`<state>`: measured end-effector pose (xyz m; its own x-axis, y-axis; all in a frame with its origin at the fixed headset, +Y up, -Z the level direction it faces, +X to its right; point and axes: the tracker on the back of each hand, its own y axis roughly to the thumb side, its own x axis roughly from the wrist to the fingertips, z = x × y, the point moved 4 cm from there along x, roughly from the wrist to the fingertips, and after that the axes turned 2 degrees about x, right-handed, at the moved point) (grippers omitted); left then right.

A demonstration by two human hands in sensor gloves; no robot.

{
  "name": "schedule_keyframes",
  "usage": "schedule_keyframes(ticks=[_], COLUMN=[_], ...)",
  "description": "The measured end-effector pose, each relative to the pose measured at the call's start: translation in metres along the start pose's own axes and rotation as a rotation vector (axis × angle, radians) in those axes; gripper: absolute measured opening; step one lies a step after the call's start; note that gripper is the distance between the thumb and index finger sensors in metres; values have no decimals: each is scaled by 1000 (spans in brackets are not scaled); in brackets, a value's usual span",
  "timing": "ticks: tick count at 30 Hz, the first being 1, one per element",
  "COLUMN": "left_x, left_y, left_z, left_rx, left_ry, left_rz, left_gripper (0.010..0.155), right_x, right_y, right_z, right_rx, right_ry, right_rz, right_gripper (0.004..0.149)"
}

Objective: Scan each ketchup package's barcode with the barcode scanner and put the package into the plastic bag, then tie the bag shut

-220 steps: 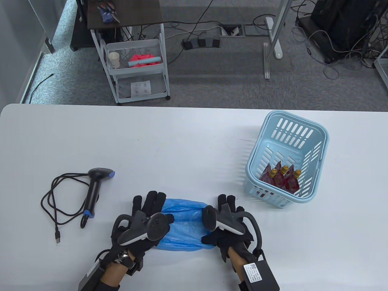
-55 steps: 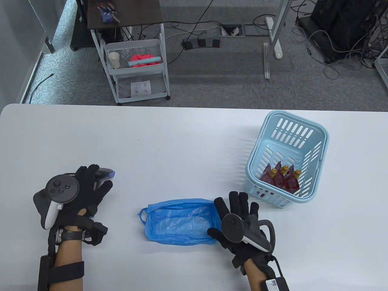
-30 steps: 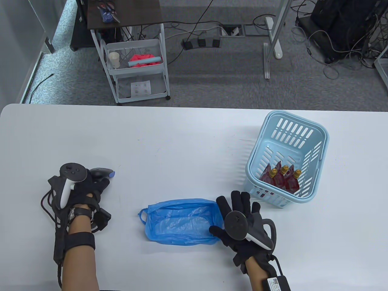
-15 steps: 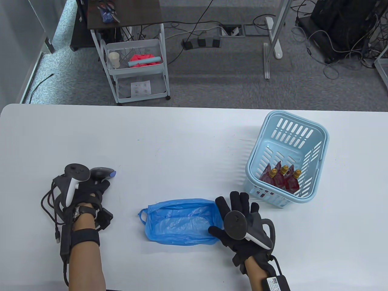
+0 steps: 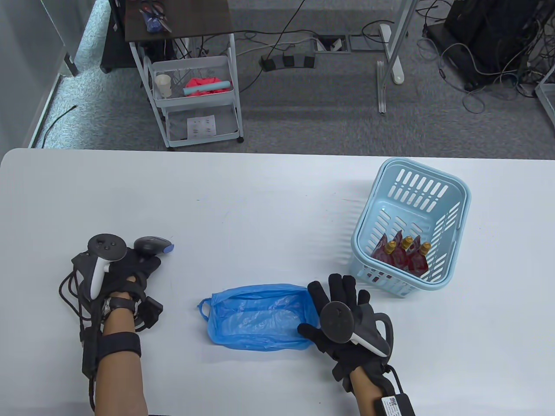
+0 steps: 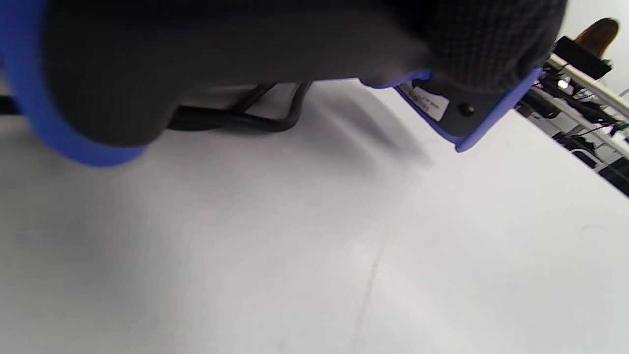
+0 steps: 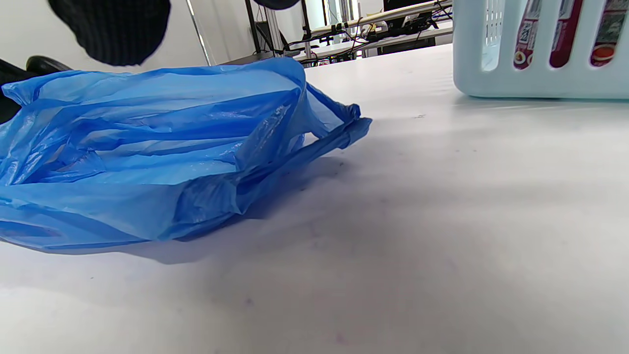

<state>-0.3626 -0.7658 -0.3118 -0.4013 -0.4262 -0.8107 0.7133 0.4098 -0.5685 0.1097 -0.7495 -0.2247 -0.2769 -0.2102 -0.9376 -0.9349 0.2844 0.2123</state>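
Inside basket (image 5: pixel 451 193): ketchup packages (image 5: pixel 403 255), apparently three; left hand (image 5: pixel 125 271) grips scanner (image 5: pixel 151 247); right hand (image 5: pixel 347 312) spread flat

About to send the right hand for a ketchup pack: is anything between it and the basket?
Nothing visible. Only bare table lies between the right hand and the basket. The ketchup packs stand inside, so the hand must go over the near wall.

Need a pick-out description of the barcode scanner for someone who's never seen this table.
On the white table, go to its near left part. There the left hand grips the barcode scanner: the only dark handheld device there, with a blue-tipped head and a black cable trailing behind it.
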Motion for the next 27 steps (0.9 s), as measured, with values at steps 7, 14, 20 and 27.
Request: schedule_keyframes(ticks=[7,14,20,27], left_x=[-25,-59,-92,-123], left_y=[24,41,50,55], left_z=[-20,-32,-39,-38], left_rx=[-173,-303,-382,-439], left_ry=[72,92,99,54], left_rz=[205,427,596,736], left_gripper=[64,63,62,60], right_x=[0,1,1,2], right_y=[0,3,4,5], right_z=[0,-1,-2,-2], right_rx=[-1,-13,-21,-30], right_ry=[5,13,18,20], right_rz=[-1,3,4,3], right_gripper=[88,88,88,88])
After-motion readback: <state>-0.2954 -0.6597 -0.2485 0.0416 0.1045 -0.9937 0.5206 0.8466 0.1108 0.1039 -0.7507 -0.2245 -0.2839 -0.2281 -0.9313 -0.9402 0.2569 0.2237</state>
